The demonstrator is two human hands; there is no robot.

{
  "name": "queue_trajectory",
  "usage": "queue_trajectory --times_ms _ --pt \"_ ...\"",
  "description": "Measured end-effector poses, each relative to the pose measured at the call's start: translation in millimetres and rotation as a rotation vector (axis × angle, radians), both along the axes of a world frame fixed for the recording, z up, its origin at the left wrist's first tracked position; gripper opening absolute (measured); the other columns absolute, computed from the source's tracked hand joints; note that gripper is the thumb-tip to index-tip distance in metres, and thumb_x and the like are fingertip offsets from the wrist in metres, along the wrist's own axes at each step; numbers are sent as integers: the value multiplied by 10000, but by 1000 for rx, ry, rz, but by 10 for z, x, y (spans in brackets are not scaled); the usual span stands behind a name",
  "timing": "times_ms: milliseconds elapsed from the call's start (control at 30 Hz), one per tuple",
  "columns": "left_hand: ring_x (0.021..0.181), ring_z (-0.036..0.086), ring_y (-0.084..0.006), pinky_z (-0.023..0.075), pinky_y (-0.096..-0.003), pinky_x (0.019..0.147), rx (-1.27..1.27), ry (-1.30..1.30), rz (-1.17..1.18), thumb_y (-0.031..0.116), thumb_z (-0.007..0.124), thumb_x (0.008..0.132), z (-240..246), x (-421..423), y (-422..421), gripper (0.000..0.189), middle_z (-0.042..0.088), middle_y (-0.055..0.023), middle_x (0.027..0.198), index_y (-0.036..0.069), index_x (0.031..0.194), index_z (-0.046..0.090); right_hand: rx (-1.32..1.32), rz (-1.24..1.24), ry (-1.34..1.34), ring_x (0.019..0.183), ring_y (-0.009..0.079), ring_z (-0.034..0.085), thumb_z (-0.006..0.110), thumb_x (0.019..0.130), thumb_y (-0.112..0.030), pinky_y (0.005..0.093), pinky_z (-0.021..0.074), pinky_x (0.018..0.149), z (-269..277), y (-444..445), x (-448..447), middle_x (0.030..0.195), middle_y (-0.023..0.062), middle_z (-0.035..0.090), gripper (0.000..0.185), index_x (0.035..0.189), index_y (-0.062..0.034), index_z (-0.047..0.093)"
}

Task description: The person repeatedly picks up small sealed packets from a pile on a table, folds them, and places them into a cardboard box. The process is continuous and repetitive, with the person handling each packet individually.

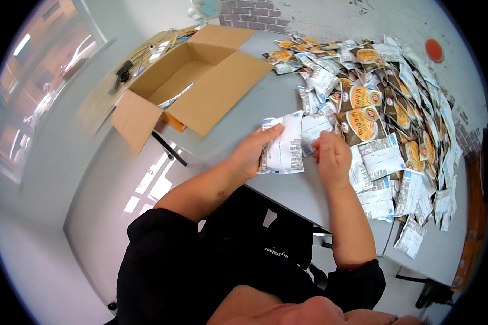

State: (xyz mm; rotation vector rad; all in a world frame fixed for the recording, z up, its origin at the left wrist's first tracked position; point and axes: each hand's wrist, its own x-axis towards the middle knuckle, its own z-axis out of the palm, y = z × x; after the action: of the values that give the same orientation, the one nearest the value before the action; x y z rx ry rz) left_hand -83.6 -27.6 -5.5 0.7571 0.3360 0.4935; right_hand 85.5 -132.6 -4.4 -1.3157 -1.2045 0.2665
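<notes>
My left hand (250, 152) grips a white printed pouch (284, 142) over the table's near edge, thumb on its upper face and its small-print side up. More pouches may lie under it; I cannot tell. My right hand (333, 160) is just right of it, fingers curled, beside another white pouch (315, 128) lying on the table. Whether those fingers pinch that pouch is unclear. A brown-and-orange pouch (360, 126) lies just beyond the right hand, at the near side of a large heap of pouches (398, 105).
An open cardboard box (223, 93) stands at the left on the grey table (264, 91), flaps spread, with a pouch (177, 95) inside. Behind it are a power strip (159, 52), cables and a fan (205, 9). A wall (329, 18) bounds the far side.
</notes>
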Motion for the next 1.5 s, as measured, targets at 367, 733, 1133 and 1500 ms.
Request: queue_trajectory --times_ms 367,733,1133,1500 --pt "1049 606 -217 519 -365 894 573 129 498 85 627 871 856 -509 350 434 592 -110 1160 12 1257 443 -180 -32 -23 504 119 503 566 941 -286 271 397 497 13 23 -22 557 39 555 385 662 -20 580" --pt "910 642 -280 496 -387 789 1493 1447 829 264 660 816 1325 -1484 1762 393 666 -158 986 75 1150 577 -269 -4 18 514 116 492 588 927 -266 273 396 507 -20 57 -36 563 35 550 351 675 -22 584" --pt "978 613 -338 464 -404 854 1473 1636 67 385 535 901 886 -1677 1960 357 667 -160 1035 107 1080 668 -330 -7 41 524 115 494 593 923 -264 268 396 516 -52 94 -39 571 38 556 350 674 -17 579" --pt "858 596 -134 482 -263 772 1021 497 392 71 521 871 1019 -1085 767 178 633 -84 930 12 1008 618 -346 3 49 528 116 504 595 924 -278 272 409 520 -59 70 -101 575 44 565 360 684 -9 582"
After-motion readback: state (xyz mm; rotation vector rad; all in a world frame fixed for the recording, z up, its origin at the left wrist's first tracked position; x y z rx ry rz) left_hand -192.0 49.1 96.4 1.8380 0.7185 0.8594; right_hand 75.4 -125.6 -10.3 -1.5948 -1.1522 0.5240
